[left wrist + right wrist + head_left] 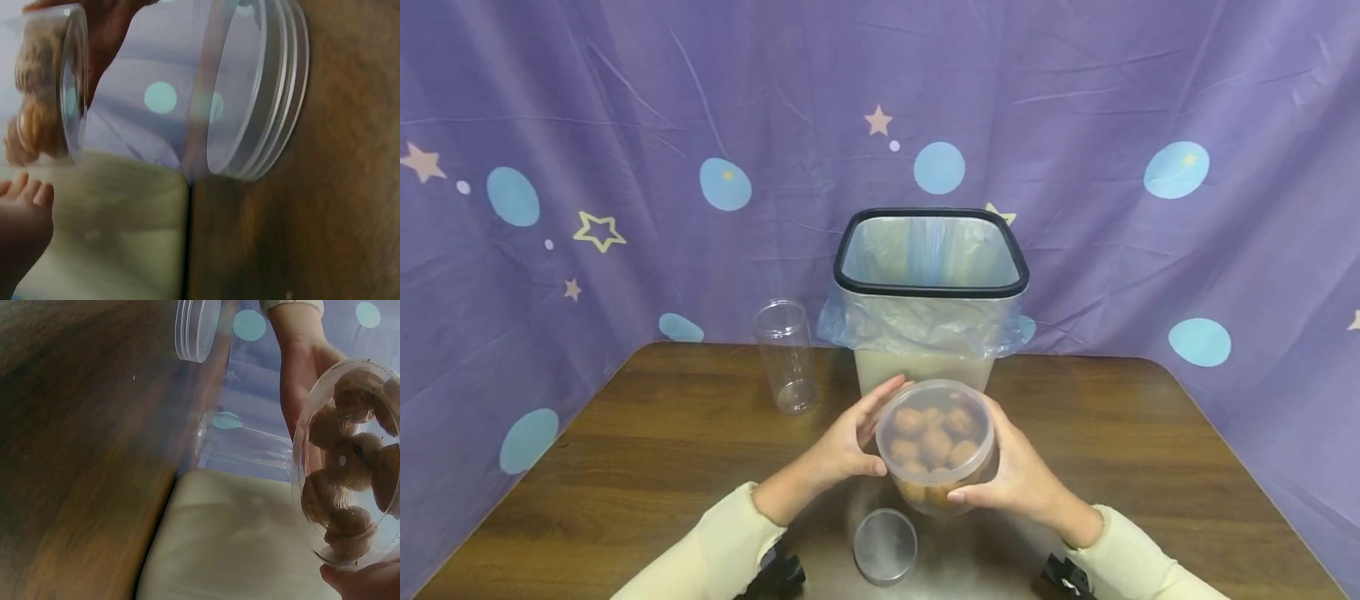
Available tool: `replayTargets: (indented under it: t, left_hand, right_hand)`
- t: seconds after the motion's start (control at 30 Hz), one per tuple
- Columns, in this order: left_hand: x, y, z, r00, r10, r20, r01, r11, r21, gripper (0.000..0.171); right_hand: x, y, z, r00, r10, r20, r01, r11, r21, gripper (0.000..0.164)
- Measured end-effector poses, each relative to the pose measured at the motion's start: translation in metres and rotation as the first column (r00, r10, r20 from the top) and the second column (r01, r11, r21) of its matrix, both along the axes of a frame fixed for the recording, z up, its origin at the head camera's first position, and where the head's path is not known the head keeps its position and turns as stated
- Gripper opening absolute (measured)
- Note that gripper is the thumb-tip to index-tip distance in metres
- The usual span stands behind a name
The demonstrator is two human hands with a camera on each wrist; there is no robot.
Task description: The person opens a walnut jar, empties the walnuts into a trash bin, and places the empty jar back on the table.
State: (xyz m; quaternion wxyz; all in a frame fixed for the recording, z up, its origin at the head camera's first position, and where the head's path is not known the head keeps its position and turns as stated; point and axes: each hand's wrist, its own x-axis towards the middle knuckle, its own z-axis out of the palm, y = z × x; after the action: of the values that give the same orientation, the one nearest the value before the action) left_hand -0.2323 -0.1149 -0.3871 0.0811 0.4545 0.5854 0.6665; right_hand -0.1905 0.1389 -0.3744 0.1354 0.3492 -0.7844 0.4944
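A see-through jar [936,450] of walnuts [353,462] is held above the table [662,450], in front of the bin [925,367], with its frosted lid [936,398] on. It is gripped by the right hand [1015,467], whose thumb is laid across the near side while the fingers are wrapped round the far side. At the opposite side the left hand [853,433] is placed with its thumb and fingers spread apart; whether the jar is also pinched there cannot be told, as the contact is partly hidden. A loose lid [886,546] is seen lying on the table on the near side of the jar, and a tall clear jar [786,358] is stood upright to the left of the bin. By judgement, the step in hand is the carrying of the filled jar in mid-air, with the walnuts kept inside. For the next move, a steady right-hand hold seems to be called for, with the left hand closed in for support; if the jar is to be lowered, the loose lid should be avoided and the base set flat.
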Motion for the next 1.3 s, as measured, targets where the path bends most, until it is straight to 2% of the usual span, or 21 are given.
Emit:
replayTargets:
  t: [0.17, 0.27, 0.53, 0.77, 0.9, 1.1, 1.3]
  left_hand:
    - [-0.01, -0.003, -0.001, 0.993, -0.116, -0.003, 0.115, 0.993, -0.014, 0.117]
    - [-0.012, -0.005, 0.001, 0.987, -0.159, 0.012, 0.16, 0.986, -0.039, 0.118]
    - [-0.016, -0.005, 0.003, 0.981, -0.191, -0.044, 0.185, 0.976, -0.116, 0.121]
    - [-0.014, -0.002, 0.001, 0.971, -0.234, -0.047, 0.229, 0.969, -0.093, 0.121]
    - [-0.013, -0.001, 0.002, 0.972, -0.232, -0.041, 0.229, 0.97, -0.079, 0.12]
    - [-0.012, -0.002, 0.004, 0.978, -0.199, -0.055, 0.193, 0.976, -0.1, 0.118]
    - [-0.012, -0.002, 0.002, 0.982, -0.176, -0.066, 0.169, 0.981, -0.097, 0.117]
  right_hand:
    - [0.0, -0.001, 0.004, 1.0, 0.027, -0.003, -0.027, 0.999, 0.037, 0.107]
    - [-0.001, 0.0, 0.004, 0.999, 0.04, -0.007, -0.039, 0.997, 0.062, 0.107]
    - [-0.005, 0.002, 0.006, 0.997, 0.076, 0.013, -0.077, 0.99, 0.117, 0.105]
    - [-0.007, 0.003, 0.007, 0.992, 0.119, 0.037, -0.123, 0.982, 0.14, 0.106]
    - [-0.008, 0.004, 0.009, 0.988, 0.139, 0.062, -0.146, 0.981, 0.131, 0.105]
    - [-0.007, 0.004, 0.011, 0.989, 0.133, 0.07, -0.142, 0.98, 0.14, 0.104]
    - [-0.009, 0.003, 0.009, 0.991, 0.125, 0.038, -0.129, 0.981, 0.144, 0.104]
